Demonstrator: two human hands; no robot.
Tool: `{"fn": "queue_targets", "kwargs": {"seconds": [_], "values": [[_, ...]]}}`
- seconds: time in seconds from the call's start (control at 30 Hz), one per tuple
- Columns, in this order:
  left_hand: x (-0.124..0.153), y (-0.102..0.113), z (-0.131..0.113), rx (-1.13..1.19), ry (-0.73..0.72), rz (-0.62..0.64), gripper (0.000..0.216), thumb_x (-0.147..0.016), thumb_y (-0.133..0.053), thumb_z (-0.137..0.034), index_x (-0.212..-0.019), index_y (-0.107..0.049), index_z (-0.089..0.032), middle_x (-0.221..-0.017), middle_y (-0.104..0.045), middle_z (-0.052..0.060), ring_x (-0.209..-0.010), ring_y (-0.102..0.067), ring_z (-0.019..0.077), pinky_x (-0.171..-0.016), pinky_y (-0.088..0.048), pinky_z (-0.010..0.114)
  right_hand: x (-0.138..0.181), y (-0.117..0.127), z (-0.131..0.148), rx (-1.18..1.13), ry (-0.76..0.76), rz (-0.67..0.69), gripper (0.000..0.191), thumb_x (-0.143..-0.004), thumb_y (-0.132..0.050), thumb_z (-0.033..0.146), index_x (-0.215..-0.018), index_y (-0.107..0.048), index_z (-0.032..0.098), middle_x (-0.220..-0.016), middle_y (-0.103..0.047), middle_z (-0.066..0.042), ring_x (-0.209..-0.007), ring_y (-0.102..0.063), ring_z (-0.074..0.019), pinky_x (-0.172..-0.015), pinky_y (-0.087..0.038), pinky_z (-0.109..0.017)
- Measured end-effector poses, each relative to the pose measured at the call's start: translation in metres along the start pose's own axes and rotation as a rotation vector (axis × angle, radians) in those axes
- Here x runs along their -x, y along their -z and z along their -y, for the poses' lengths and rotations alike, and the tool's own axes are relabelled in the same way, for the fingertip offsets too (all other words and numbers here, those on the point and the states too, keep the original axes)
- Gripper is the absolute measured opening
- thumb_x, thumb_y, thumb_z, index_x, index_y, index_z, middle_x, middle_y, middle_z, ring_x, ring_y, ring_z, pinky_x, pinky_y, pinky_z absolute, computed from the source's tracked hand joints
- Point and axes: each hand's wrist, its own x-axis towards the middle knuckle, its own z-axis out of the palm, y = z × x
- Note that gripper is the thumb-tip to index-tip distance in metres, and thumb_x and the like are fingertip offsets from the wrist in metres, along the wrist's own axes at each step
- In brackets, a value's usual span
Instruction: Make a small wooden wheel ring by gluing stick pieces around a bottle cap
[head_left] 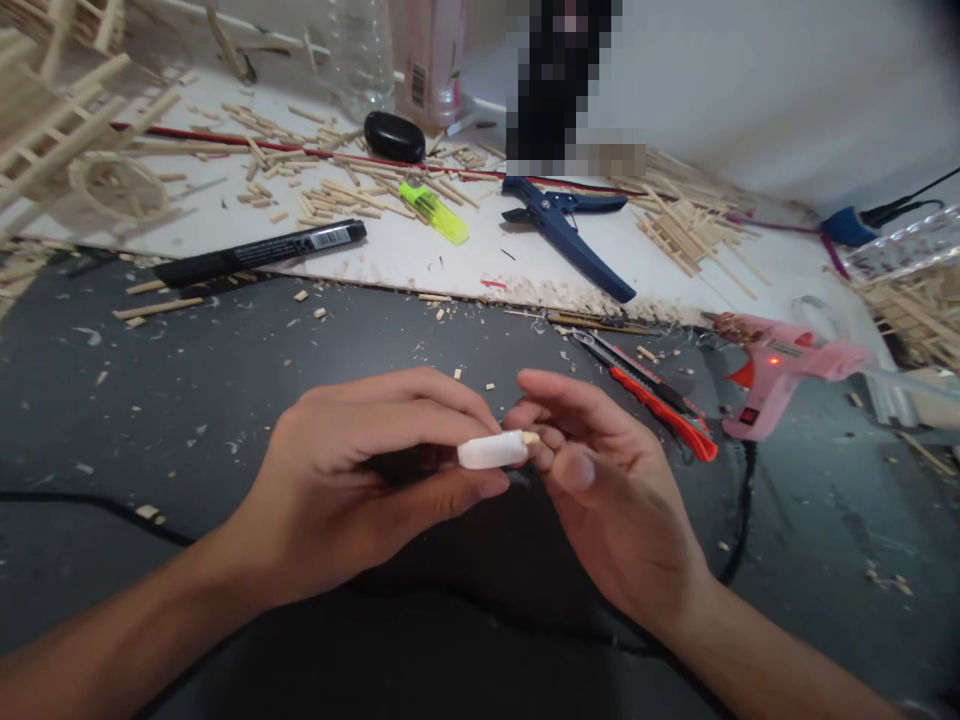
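Observation:
My left hand [375, 465] pinches a small white rounded piece [491, 451] between thumb and fingers. A short wooden tip [530, 438] sticks out of its right end, pointing at my right hand [615, 480]. The fingers of that hand are loosely curled and its thumb stands apart from the index finger. Its fingertips are close to the wooden tip; whether they touch it I cannot tell. Beyond my right hand lies a red and black utility knife [652, 395]. A pink glue gun [780, 365] with a lit red light rests further right.
Blue cutters [574, 235], a yellow-green highlighter [435, 212], a black marker [262, 252] and a black oval case [394, 137] lie on the white board [472, 265]. Cut wooden sticks [337, 203] are scattered there. A black cable [741, 520] runs from the glue gun across the dark table [187, 400].

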Motion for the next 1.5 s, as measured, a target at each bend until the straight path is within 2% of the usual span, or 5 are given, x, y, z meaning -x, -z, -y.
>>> {"fn": "queue_targets", "kwargs": {"seconds": [0.37,0.57,0.77,1.1,1.5], "values": [[0.021,-0.001,-0.023,-0.415,0.011,-0.095,0.024,-0.097,-0.068,-0.012,-0.116,-0.073,-0.026,-0.103,-0.083,-0.002,-0.077,-0.077,0.016,-0.067,-0.06,0.032,0.004,-0.01,0.002,0.136,-0.003,0.037,0.039,-0.065,-0.099,0.017,-0.097,-0.079,0.03,-0.082,-0.075,0.003,-0.076,-0.068,-0.0141,-0.07,-0.06,-0.023],[0.016,-0.001,-0.006,-0.545,-0.308,0.006,0.029,-0.092,-0.069,-0.01,-0.121,-0.07,-0.017,-0.116,-0.079,0.01,-0.094,-0.08,0.0207,-0.081,-0.065,0.026,0.006,-0.005,0.001,0.262,0.103,0.015,0.034,-0.076,-0.093,0.017,-0.103,-0.078,0.029,-0.09,-0.077,0.001,-0.078,-0.069,-0.0144,-0.073,-0.059,-0.025],[0.019,-0.006,-0.008,-0.494,-0.182,-0.035,0.038,-0.092,-0.061,-0.005,-0.125,-0.069,-0.022,-0.135,-0.07,0.013,-0.105,-0.078,0.0207,-0.083,-0.066,0.026,0.006,-0.004,0.004,0.279,0.127,0.034,0.037,-0.08,-0.089,0.01,-0.108,-0.078,0.033,-0.095,-0.078,0.004,-0.08,-0.069,-0.0115,-0.075,-0.058,-0.021],[0.017,-0.017,-0.014,-0.264,0.147,-0.33,0.018,-0.093,-0.078,-0.032,-0.085,-0.062,-0.028,-0.091,-0.081,-0.008,-0.074,-0.079,0.0125,-0.056,-0.062,0.021,0.008,-0.006,-0.001,0.384,0.141,0.153,0.025,-0.094,-0.076,0.016,-0.115,-0.075,0.031,-0.087,-0.073,0.002,-0.089,-0.07,-0.0142,-0.075,-0.056,-0.023],[0.016,-0.012,-0.02,-0.121,0.236,-0.226,0.016,-0.089,-0.078,-0.015,-0.094,-0.075,-0.03,-0.092,-0.079,-0.008,-0.077,-0.075,0.0079,-0.064,-0.056,0.015,0.013,-0.005,0.005,0.432,0.25,0.004,0.015,-0.095,-0.076,0.017,-0.101,-0.077,0.031,-0.086,-0.076,0.004,-0.076,-0.068,-0.0088,-0.069,-0.055,-0.015]]}}
